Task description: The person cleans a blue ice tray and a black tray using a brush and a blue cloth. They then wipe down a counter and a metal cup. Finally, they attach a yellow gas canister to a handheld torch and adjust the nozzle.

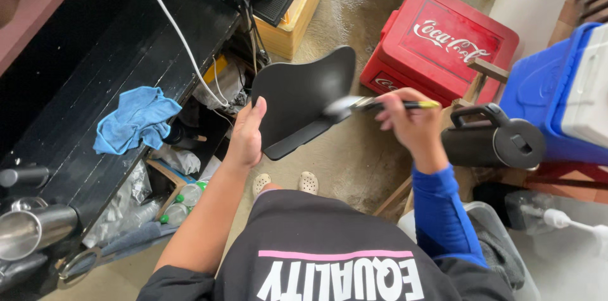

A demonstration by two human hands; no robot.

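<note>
My left hand [246,135] grips the left edge of a flat black board with a curved top and a raised lip at its bottom [297,101], held tilted over the floor. My right hand [411,122] holds a thin brush with a black and yellow handle [392,105]. Its blurred pale bristles touch the board's right side.
A black counter [95,104] at left carries a blue cloth [136,118], a white cable and steel cups [28,228]. A red cooler box [443,41], a blue and white cooler [563,85] and a black jug [494,139] stand at right. Clutter fills the shelf under the counter.
</note>
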